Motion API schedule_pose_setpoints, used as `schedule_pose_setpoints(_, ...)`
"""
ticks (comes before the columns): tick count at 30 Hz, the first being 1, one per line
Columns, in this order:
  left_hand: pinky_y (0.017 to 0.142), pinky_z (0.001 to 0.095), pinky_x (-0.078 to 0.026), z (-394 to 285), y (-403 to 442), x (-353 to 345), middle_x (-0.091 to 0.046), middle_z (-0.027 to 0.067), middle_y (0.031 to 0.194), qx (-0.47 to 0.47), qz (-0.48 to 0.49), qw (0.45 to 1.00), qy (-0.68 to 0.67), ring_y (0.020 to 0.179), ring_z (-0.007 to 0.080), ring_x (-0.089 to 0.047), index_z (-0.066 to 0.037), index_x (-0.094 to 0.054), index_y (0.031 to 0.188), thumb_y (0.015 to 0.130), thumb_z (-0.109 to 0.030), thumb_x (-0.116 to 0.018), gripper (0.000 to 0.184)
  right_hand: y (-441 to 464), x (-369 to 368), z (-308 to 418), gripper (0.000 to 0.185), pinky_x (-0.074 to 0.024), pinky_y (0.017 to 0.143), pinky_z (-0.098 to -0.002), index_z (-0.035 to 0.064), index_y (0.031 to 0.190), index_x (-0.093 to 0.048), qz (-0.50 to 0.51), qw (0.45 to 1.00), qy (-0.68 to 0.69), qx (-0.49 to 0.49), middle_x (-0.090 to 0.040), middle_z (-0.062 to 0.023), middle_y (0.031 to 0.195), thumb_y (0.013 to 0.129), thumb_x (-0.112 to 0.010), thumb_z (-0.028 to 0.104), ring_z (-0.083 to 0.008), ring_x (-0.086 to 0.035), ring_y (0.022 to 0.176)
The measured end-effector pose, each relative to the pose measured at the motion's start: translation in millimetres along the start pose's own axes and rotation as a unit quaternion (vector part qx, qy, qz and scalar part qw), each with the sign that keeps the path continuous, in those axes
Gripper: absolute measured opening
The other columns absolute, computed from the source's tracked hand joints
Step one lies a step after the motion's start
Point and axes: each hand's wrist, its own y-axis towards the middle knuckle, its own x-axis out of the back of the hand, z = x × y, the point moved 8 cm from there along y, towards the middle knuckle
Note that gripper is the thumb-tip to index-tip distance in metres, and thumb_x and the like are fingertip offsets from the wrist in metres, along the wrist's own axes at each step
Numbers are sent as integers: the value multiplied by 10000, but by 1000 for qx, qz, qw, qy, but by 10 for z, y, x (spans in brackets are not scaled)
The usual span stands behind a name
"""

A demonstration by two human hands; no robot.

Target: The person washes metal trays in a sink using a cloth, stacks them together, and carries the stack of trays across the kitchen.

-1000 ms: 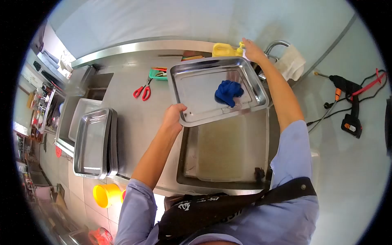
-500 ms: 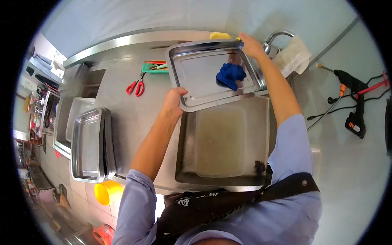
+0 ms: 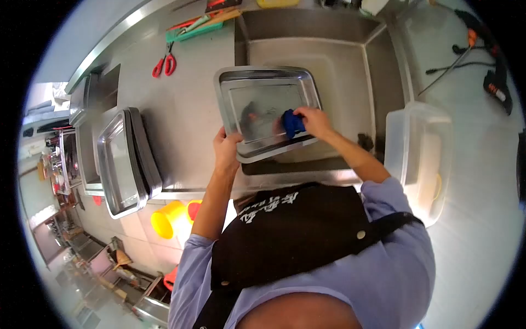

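A rectangular stainless steel tray (image 3: 268, 98) is tilted over the near left part of the sink (image 3: 307, 24). My left hand (image 3: 226, 149) grips its near left corner, with the thumb over the rim. Inside the tray, toward its right side, my right hand (image 3: 315, 122) is closed on a crumpled dark blue cloth (image 3: 292, 125) that touches the metal. The tray's bottom is wet-looking and mirrors the cloth and hand.
Several similar trays (image 3: 123, 164) stand stacked on the left. Red-handled scissors (image 3: 166, 63) lie near a green basket (image 3: 200, 33) of tools. A translucent plastic tub (image 3: 397, 145) stands right of the sink, a yellow bucket (image 3: 169, 219) below the counter, and a cordless tool (image 3: 496, 82) far right.
The tray has come nearer to my body. My right hand has left its far right corner and taken hold of the blue cloth. My left hand still grips the tray; the view has tilted down.
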Motion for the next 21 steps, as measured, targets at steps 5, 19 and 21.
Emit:
schedule_pose_setpoints(5,685,273,-439,249,-20,-109,-605,80,866,-35,-12,991,129,758,165,-551,63,-571,1073,645,22,-562,430,-149,-226,-1270,328,-479,835,-352,54,1126,-599,-104,940,104,-309,-647,-144,1030,804,-534,34,-292,-609,978)
schedule_pose_setpoints(19,829,416,-477,834,66,-425,-632,234,989,-19,7,874,486,944,397,-607,-16,-450,1223,660,-119,-615,596,615,-1269,-850,600,-446,873,-354,42,1287,-466,-33,832,421,-359,-584,-138,1122,736,-692,112,-253,-550,1026)
schedule_pose_setpoints(21,823,418,-478,841,72,-431,-634,229,977,-42,13,870,491,932,395,-609,-17,-455,1213,659,-110,-612,583,599,-1231,-411,670,-466,861,-371,42,1308,-441,-11,901,345,-262,-584,-198,1167,709,-707,179,-308,-578,1053)
